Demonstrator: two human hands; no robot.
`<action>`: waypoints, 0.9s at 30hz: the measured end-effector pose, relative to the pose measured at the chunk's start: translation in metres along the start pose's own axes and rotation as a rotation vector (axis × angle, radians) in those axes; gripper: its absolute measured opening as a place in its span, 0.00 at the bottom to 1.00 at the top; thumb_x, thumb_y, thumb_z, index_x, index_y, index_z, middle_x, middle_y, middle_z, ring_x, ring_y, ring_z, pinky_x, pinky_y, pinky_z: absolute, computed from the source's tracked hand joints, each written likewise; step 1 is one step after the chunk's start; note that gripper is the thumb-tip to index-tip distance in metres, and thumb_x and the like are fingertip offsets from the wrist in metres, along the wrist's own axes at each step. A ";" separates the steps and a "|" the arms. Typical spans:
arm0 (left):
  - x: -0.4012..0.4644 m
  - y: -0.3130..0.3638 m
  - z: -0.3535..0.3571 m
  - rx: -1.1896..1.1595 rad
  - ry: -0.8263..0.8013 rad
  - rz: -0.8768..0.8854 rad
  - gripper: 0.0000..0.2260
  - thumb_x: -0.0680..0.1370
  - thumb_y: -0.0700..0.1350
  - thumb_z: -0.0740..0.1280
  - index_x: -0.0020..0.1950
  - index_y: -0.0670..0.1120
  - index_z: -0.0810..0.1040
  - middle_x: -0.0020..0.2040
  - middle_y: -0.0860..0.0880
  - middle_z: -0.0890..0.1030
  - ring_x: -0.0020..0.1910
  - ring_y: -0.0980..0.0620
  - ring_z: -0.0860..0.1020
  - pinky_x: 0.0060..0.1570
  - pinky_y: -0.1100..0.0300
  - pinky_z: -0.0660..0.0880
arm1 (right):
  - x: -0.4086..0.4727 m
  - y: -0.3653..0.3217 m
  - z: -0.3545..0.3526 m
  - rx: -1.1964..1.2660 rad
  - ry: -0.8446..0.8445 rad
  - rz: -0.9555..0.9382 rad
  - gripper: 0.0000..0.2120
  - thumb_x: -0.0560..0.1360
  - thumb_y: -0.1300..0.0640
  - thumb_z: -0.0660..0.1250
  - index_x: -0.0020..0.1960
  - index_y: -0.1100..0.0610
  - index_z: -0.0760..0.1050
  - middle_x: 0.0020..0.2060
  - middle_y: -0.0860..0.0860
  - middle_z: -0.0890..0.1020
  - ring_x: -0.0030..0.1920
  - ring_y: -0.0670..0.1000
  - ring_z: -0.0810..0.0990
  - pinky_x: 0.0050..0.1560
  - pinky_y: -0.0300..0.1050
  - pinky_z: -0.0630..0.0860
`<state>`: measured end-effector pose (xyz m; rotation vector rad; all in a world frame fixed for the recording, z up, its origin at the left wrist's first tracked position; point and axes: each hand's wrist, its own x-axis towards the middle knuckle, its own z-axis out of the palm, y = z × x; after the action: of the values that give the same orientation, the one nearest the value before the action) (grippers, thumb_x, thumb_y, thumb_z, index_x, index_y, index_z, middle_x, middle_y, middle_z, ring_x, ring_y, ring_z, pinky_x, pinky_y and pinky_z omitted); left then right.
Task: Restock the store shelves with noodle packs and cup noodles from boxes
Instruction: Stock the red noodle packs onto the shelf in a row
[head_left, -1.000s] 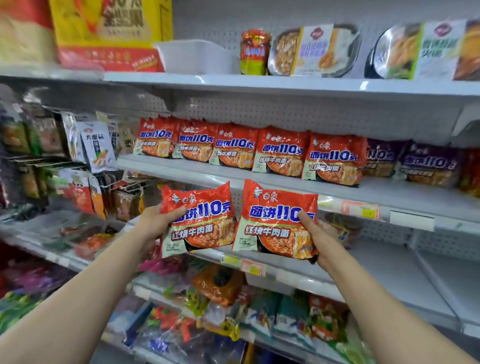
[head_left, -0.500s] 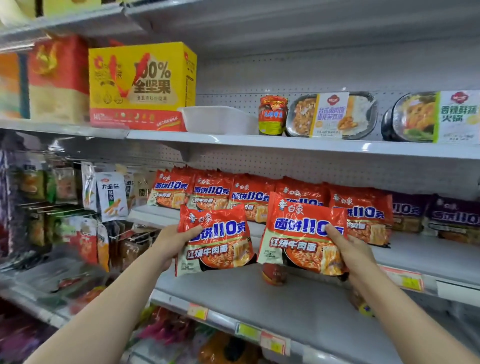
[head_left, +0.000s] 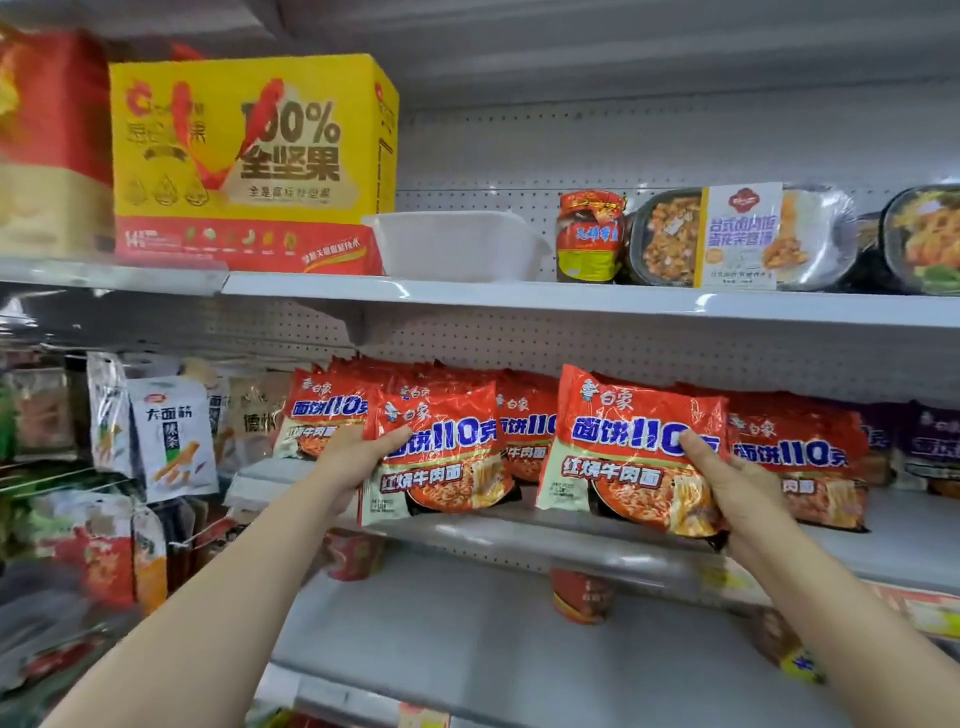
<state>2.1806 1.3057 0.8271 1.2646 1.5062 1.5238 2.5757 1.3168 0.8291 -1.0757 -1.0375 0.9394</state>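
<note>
My left hand (head_left: 353, 462) grips a red noodle pack (head_left: 441, 457) by its left edge, thumb across the front. My right hand (head_left: 737, 488) grips a second red noodle pack (head_left: 623, 452) by its right side. Both packs stand upright at the front of the middle shelf (head_left: 571, 540), just before a row of the same red packs (head_left: 800, 452) leaning along the back. Purple packs (head_left: 930, 441) continue that row at the far right. Red cup noodles (head_left: 579, 597) stand on the shelf below.
The upper shelf (head_left: 519, 293) carries a yellow nut box (head_left: 249, 161), a white plastic tub (head_left: 457, 247), a jar (head_left: 589, 236) and tray meals (head_left: 737, 236). Hanging snack bags (head_left: 171, 436) fill the left bay. The lower shelf (head_left: 467, 639) has bare grey surface between cups.
Both hands have lifted the two packs up from below the middle shelf and carried them forward onto its front edge. The view has tilted upward.
</note>
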 end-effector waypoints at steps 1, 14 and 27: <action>0.010 -0.001 -0.006 0.017 -0.008 -0.001 0.21 0.70 0.57 0.76 0.55 0.46 0.80 0.50 0.49 0.85 0.54 0.47 0.82 0.64 0.45 0.75 | -0.004 -0.003 0.008 -0.012 0.005 0.004 0.31 0.61 0.40 0.80 0.55 0.59 0.80 0.39 0.54 0.88 0.40 0.57 0.88 0.54 0.61 0.82; 0.103 -0.001 -0.040 0.066 -0.108 0.014 0.25 0.71 0.56 0.76 0.62 0.45 0.77 0.57 0.47 0.81 0.56 0.45 0.78 0.64 0.47 0.72 | 0.007 0.005 0.058 0.022 0.155 -0.023 0.21 0.69 0.46 0.79 0.53 0.58 0.79 0.34 0.51 0.87 0.34 0.52 0.87 0.47 0.53 0.82; 0.144 -0.018 -0.025 0.094 -0.117 0.077 0.22 0.76 0.53 0.73 0.66 0.43 0.77 0.65 0.42 0.80 0.66 0.39 0.75 0.70 0.41 0.68 | 0.006 0.005 0.086 -0.052 0.169 -0.078 0.16 0.71 0.47 0.77 0.50 0.55 0.78 0.37 0.51 0.87 0.36 0.52 0.87 0.41 0.50 0.82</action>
<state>2.1065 1.4318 0.8399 1.4558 1.4829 1.4149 2.4935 1.3425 0.8378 -1.1296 -0.9610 0.7487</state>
